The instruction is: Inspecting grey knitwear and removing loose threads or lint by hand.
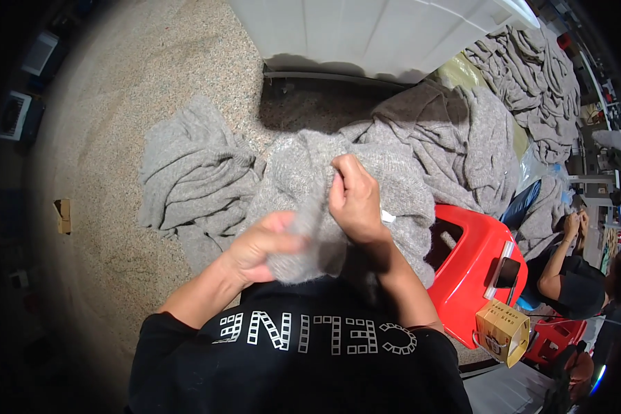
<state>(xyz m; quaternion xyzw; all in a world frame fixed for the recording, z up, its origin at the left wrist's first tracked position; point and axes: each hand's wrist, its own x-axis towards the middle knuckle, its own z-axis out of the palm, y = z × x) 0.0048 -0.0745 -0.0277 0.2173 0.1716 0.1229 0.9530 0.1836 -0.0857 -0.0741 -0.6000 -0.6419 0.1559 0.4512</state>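
Note:
A fuzzy grey knitted garment lies bunched over my lap, with a small white tag showing beside my right wrist. My right hand is closed, its thumb and fingers pinching the fabric near the middle. Lower and to the left, my left hand is at the near edge of the same garment. Its fingers are smeared by motion, so their grip on the cloth cannot be made out.
More grey knitwear lies on the speckled floor at left, with further piles at right. A pale bin stands ahead. Right of me, a red stool carries a phone beside a yellow box. Another person sits beyond.

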